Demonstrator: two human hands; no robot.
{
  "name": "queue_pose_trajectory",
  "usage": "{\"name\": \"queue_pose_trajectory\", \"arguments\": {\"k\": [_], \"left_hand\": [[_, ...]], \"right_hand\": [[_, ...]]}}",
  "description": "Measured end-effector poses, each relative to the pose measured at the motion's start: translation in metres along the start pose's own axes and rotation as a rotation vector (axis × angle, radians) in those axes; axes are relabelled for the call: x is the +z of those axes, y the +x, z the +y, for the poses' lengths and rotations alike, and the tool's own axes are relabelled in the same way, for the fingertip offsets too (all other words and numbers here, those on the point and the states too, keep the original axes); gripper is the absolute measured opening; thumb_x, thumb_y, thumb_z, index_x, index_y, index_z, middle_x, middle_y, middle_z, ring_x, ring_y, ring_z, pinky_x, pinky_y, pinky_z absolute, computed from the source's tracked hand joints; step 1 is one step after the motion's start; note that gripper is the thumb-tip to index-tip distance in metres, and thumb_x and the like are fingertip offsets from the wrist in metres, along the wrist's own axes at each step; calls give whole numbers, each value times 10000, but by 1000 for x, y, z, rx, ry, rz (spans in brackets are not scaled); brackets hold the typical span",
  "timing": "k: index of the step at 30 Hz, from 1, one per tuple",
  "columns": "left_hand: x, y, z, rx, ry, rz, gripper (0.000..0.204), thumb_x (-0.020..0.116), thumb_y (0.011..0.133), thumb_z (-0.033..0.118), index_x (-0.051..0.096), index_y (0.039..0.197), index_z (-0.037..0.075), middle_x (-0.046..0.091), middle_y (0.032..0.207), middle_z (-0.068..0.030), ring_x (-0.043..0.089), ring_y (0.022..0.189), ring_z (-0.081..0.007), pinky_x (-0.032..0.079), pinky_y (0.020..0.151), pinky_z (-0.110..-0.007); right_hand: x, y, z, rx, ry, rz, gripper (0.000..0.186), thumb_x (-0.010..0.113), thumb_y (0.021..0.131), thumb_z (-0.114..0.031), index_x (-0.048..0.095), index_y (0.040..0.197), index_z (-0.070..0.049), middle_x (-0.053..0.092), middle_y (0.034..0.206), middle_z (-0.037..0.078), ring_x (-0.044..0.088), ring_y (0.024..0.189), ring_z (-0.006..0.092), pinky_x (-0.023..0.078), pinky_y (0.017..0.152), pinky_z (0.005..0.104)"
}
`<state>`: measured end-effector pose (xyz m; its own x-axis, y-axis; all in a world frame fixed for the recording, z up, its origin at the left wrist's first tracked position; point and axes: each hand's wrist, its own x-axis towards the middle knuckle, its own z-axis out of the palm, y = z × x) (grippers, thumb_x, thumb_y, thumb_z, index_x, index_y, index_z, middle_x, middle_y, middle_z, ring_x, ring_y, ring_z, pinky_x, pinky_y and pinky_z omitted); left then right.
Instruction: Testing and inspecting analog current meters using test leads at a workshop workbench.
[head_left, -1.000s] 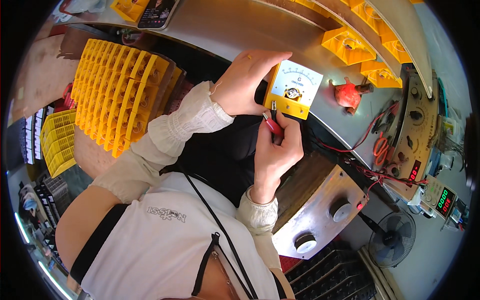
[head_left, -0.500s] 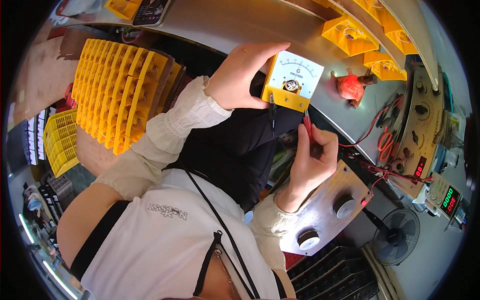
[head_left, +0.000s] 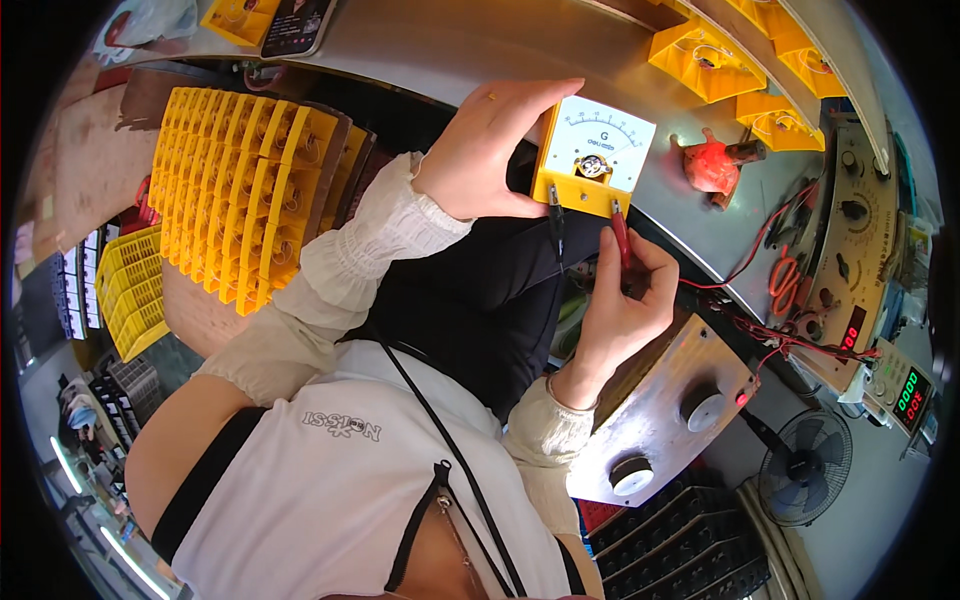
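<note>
My left hand (head_left: 487, 150) grips a yellow-cased analogue meter (head_left: 597, 140) by its left side, its white dial and round movement window facing up. A black clip (head_left: 556, 222) hangs from the meter's lower-left terminal. My right hand (head_left: 632, 292) pinches a red clip (head_left: 622, 234), whose metal tip is at the lower-right terminal. Black-trousered legs lie beneath the meter.
Yellow trays of wired parts (head_left: 230, 190) stand at left. A steel bench (head_left: 530, 40) holds a phone (head_left: 300, 20), red vise-like tool (head_left: 712, 166) and orange scissors (head_left: 785, 280). Shelves of yellow housings, instruments (head_left: 850, 250), a metal box (head_left: 660, 430) and fan (head_left: 805, 465) are at right.
My right hand has moved right, carrying the red clip from beside the black clip to the right terminal. The black clip now hangs by itself from the left terminal. The meter has shifted slightly.
</note>
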<state>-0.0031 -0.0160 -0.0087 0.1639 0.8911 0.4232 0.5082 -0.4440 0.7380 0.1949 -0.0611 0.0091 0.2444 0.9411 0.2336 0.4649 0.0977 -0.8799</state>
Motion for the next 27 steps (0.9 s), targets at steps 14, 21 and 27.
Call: {"name": "queue_pose_trajectory", "arguments": {"k": [14,21,27], "left_hand": [[1,-1,-1,-32,-31,-5,1072,906,487,172,389,1421,75,505,1336,-135,493,1198,-352,371,1019,-437],[-12,8,9,-3,-65,-78,1048,872,499,146,390,1426,67,509,1358,-130,488,1224,-338,343,1046,-445],[22,-13,48,367,86,-57,890,798,516,34,473,1344,-8,543,1301,-182,526,1168,-371,422,994,-452]], "right_hand": [[-1,-1,5,44,-13,-9,186,789,789,-34,651,910,-1,635,795,36,549,638,75,452,566,212],[1,3,-14,-83,-69,-14,477,857,702,-83,577,1080,-6,565,1150,129,592,930,219,508,655,272],[-2,-37,-2,5,-51,-60,962,886,623,-221,358,1366,89,487,1292,276,505,1174,420,440,979,444]]}}
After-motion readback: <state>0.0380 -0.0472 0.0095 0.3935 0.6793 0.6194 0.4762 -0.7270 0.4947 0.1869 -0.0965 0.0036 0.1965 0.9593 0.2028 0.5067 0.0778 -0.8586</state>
